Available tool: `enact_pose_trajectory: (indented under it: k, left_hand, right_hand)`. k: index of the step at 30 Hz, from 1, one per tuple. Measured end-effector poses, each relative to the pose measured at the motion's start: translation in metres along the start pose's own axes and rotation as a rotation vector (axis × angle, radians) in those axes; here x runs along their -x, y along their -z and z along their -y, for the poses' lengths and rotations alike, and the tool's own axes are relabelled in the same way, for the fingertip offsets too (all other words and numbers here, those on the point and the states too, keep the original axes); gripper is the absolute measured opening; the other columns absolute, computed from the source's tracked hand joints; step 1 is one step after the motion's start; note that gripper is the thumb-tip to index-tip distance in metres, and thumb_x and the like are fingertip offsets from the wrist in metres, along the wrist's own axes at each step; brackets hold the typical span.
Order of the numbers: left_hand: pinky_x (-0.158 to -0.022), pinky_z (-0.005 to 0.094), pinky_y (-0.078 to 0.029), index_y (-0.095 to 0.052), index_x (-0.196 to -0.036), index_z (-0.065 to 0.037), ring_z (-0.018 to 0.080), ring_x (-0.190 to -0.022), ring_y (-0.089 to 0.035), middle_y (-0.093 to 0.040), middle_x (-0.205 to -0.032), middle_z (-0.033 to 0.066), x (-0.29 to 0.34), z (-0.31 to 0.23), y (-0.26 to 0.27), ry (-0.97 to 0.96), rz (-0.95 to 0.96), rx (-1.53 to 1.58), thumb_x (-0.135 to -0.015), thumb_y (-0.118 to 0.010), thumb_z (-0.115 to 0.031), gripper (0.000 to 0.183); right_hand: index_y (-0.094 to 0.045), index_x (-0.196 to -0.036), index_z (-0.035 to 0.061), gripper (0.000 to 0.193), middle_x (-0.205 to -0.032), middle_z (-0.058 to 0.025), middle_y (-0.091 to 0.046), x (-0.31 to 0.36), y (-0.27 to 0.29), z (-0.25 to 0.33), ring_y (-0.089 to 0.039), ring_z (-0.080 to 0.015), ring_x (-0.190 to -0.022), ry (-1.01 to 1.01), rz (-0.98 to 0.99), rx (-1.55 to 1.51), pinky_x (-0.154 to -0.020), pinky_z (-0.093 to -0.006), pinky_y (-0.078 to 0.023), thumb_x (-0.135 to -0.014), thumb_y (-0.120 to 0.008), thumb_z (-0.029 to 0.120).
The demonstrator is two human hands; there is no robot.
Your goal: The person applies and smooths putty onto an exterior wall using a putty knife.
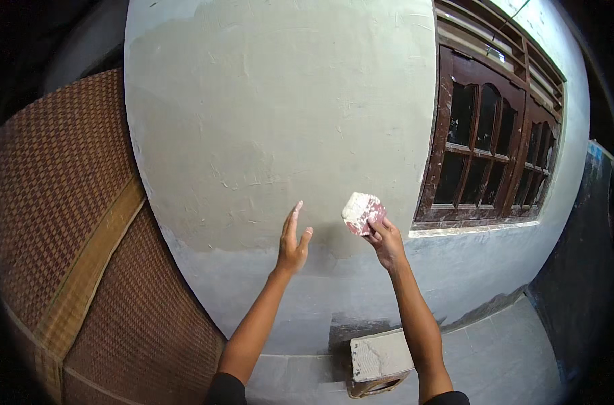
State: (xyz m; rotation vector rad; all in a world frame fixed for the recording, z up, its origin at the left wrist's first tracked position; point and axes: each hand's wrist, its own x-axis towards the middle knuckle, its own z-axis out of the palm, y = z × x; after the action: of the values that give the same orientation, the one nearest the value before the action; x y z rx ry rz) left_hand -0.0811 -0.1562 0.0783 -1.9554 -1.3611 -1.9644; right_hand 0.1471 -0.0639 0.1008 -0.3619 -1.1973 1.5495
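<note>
Just right of centre, toward three o'clock and before the wall (341, 290), a reddish scraper (365, 214) is showing its face, smeared with white paste (353, 204), to the wearer. The right hand (390, 248) is grasping it by its five o'clock corner, thumb pressing the near face and fingers curling behind, probably so that most of the face is staying free and the paste is not sliding off. At eight o'clock from the scraper, the left hand (293, 253) is holding nothing that shows; its fingers are stretching upward, released, the thumb standing apart, perhaps to keep clear of the beige coat (280, 128) above. Whether its fingertips are touching the wall, one cannot tell. Below, at six o'clock, a stool (380, 356) with a pale, crusted top is standing close to the wall, seemingly to be within reach. A dark window (486, 145) is filling two o'clock; a woven mat (64, 155) is hanging at nine.
</note>
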Motion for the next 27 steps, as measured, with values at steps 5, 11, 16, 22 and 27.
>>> enact_pose_trajectory:
  k: [5,11,16,22,27]
  left_hand:
    - [-0.116,0.0423,-0.025,-0.032,-0.147,0.001,0.0334,-0.141,-0.031,-0.035,-0.15,0.0203,-0.042,0.004,0.036,-0.055,-0.01,-0.016,-0.092,-0.052,-0.02,0.062]
    - [-0.118,0.0419,-0.022,-0.031,-0.147,0.001,0.0308,-0.143,-0.03,-0.035,-0.151,0.0183,-0.053,0.019,0.034,-0.069,-0.015,-0.008,-0.091,-0.049,-0.019,0.063]
    - [-0.118,0.0424,-0.022,-0.032,-0.147,0.001,0.0313,-0.142,-0.03,-0.035,-0.151,0.0186,-0.06,0.028,0.031,-0.096,-0.055,-0.019,-0.09,-0.05,-0.019,0.063]
    - [-0.119,0.0464,-0.015,-0.03,-0.148,0.001,0.0319,-0.143,-0.028,-0.034,-0.152,0.0173,-0.068,0.026,0.026,-0.089,-0.053,-0.014,-0.093,-0.05,-0.022,0.062]
    - [-0.119,0.0458,-0.017,-0.031,-0.147,0.001,0.033,-0.142,-0.029,-0.035,-0.152,0.0174,-0.072,0.026,0.016,-0.1,-0.085,-0.034,-0.091,-0.051,-0.019,0.063]
  right_hand:
    - [-0.057,-0.123,-0.0053,0.035,-0.111,-0.0117,-0.064,-0.032,-0.04,0.009,-0.065,-0.0179,-0.099,0.159,-0.045,0.029,-0.087,-0.0361,-0.057,-0.092,-0.065,0.011]
    - [-0.067,-0.113,-0.0054,0.026,-0.107,-0.0129,-0.069,-0.052,-0.065,0.003,-0.066,-0.0171,-0.099,0.421,-0.132,0.439,-0.084,-0.0314,-0.055,-0.091,-0.065,0.008]
    - [-0.07,-0.114,0.007,0.035,-0.11,-0.0147,-0.069,-0.066,-0.094,-0.002,-0.066,-0.0305,-0.098,1.067,-0.21,1.0,-0.087,-0.036,-0.054,-0.08,-0.068,-0.002]
    - [-0.067,-0.117,0.005,0.039,-0.117,-0.0128,-0.067,-0.081,-0.073,0.006,-0.063,-0.0322,-0.107,1.339,-0.24,1.328,-0.094,-0.0415,-0.051,-0.08,-0.068,-0.004]
    - [-0.066,-0.119,0.0046,0.039,-0.121,-0.0112,-0.066,-0.095,-0.053,0.005,-0.061,-0.0326,-0.113,1.421,-0.258,1.402,-0.095,-0.0421,-0.05,-0.08,-0.067,-0.002]
